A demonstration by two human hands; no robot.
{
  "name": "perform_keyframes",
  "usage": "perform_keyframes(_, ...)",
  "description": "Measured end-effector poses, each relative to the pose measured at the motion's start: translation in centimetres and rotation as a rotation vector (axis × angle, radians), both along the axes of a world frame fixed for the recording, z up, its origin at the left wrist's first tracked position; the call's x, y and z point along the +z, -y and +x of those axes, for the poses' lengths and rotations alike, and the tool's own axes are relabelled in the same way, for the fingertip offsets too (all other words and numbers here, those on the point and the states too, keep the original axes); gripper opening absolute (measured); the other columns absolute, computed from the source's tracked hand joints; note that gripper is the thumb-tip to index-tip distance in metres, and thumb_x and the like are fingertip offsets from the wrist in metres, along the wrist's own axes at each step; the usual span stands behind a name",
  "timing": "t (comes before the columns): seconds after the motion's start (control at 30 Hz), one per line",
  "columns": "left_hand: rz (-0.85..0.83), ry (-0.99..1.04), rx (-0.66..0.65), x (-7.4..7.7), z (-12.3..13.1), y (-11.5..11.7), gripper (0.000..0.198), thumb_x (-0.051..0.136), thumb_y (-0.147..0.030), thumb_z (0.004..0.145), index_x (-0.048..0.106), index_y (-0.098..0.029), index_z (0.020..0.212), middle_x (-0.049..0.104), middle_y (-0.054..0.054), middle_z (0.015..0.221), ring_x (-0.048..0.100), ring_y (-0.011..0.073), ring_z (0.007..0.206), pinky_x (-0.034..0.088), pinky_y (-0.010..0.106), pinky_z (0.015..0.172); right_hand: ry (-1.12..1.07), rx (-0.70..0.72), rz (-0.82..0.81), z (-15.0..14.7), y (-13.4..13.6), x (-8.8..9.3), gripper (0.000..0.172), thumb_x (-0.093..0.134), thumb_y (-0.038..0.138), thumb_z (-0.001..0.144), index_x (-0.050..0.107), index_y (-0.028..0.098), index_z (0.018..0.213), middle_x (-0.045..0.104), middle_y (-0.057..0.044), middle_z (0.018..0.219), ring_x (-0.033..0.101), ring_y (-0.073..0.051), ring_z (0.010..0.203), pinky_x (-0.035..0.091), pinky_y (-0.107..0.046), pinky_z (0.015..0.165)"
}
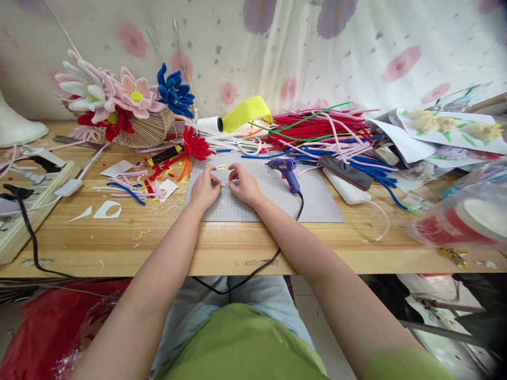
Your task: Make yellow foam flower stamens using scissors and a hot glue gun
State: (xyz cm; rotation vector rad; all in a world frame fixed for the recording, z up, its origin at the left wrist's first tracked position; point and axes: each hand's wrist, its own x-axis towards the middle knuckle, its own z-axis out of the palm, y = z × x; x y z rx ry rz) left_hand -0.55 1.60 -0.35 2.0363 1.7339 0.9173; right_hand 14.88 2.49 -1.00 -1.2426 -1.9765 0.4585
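Note:
My left hand (pixel 204 189) and my right hand (pixel 244 184) are close together over the grey cutting mat (pixel 317 203), fingers curled in a pinch. A thin pale strand (pixel 224 183) runs between their fingertips. It looks like wire or thread, too fine to name surely. Small yellow bits (pixel 222 167) on a whitish piece show just beyond the fingers; whether a hand holds them I cannot tell. A purple glue gun (pixel 288 173) lies on the mat right of my right hand. Beyond my left hand rests a red chenille-stem flower (pixel 196 143).
White-handled scissors (pixel 247 144) and a heap of red chenille stems (pixel 317 126) lie behind the mat. Cut scraps (pixel 130 190) litter the left side. A phone (pixel 345 172) rests on the right, near a bagged cup (pixel 463 219). The glue gun's black cord (pixel 273 258) crosses the table edge.

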Motion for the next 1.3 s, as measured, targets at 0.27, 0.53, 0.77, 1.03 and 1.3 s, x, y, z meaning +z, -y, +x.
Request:
perform_keyframes(0.27,0.015,-0.003,0.121,0.1,-1.7,-0.7,0.045,0.054,-0.014,0.069,0.047,-0.022,0.112,0.066,0.002,0.087,0.058,0.0203,0.097,0.043,0.036,0.088,-0.294,-0.209,-0.007,1.5,-0.7,0.2,0.037,0.045,0.018,0.073,0.04,0.019,0.11,0.06,-0.002,0.087,0.058,-0.012,0.08,0.045,-0.028,0.077)
perform_keyframes(0.53,-0.019,-0.049,0.002,0.4,-2.4,-0.8,0.057,0.057,-0.01,0.06,0.048,-0.023,0.114,0.066,0.002,0.101,0.053,0.0227,0.105,0.039,0.038,0.095,-0.363,-0.358,-0.086,2.6,-1.4,0.0,0.04,0.042,0.018,0.075,0.036,0.017,0.114,0.06,-0.004,0.09,0.059,-0.011,0.081,0.046,-0.025,0.073)
perform_keyframes(0.77,0.066,0.014,0.039,0.7,-2.3,-0.6,0.05,0.054,-0.009,0.065,0.049,-0.023,0.113,0.064,0.002,0.09,0.056,0.0182,0.096,0.042,0.033,0.09,-0.41,-0.323,-0.095,2.3,-1.2,0.0,0.035,0.047,0.017,0.072,0.037,0.02,0.105,0.06,-0.001,0.086,0.059,-0.013,0.079,0.045,-0.028,0.074)
perform_keyframes(1.03,-0.036,0.029,0.023,0.4,-2.3,-1.0,0.042,0.049,-0.017,0.072,0.057,-0.019,0.113,0.07,0.001,0.079,0.059,0.0185,0.089,0.041,0.032,0.089,-0.457,-0.314,-0.085,2.3,-1.3,-0.1,0.034,0.05,0.015,0.069,0.039,0.021,0.101,0.059,0.002,0.08,0.057,-0.012,0.075,0.044,-0.028,0.072)
perform_keyframes(1.3,-0.032,0.182,0.126,0.4,-2.1,-1.3,0.04,0.036,-0.04,0.087,0.059,-0.016,0.111,0.069,0.004,0.076,0.061,0.0187,0.085,0.042,0.032,0.084,-0.459,-0.303,-0.072,2.4,-1.3,-0.2,0.034,0.05,0.015,0.07,0.038,0.021,0.101,0.059,0.002,0.079,0.057,-0.012,0.074,0.044,-0.027,0.07)
